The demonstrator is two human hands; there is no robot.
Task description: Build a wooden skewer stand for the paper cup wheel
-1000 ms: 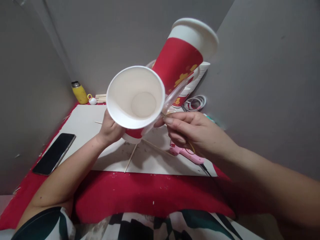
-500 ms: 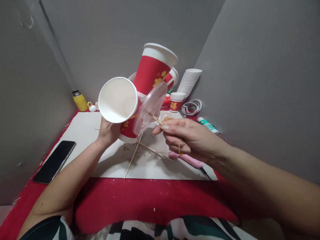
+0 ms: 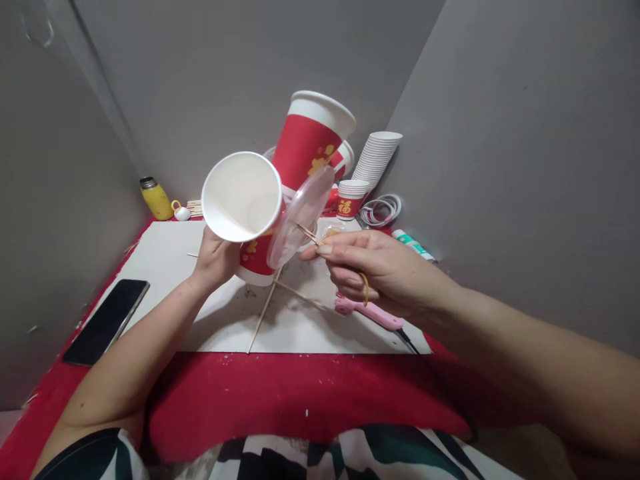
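Note:
My left hand [image 3: 217, 260] is closed around a red and white paper cup [image 3: 243, 197], its open mouth tilted toward me. A second paper cup [image 3: 313, 143] rises behind it, tilted, and a clear plastic lid [image 3: 303, 217] stands on edge at their right; how they join is hidden. My right hand [image 3: 357, 267] pinches thin wooden sticks [image 3: 309, 234], whose tips reach the lid's face. A yellow rubber band [image 3: 365, 288] hangs at its fingers. Below the cups, crossed wooden skewers [image 3: 263, 312] rest on the white board [image 3: 215, 337].
A pink glue gun [image 3: 373, 312] with a black cord lies under my right hand. A phone [image 3: 107, 320] lies at left. Behind stand a yellow bottle [image 3: 156, 200], stacked paper cups [image 3: 379, 160], a coiled white cable [image 3: 383, 211] and a green-white tube [image 3: 413, 245]. Grey walls [image 3: 530, 133] enclose the table.
The near cup has shifted slightly right in view. My right hand has moved a little left, with the sticks still at the lid. The rubber band has swung slightly.

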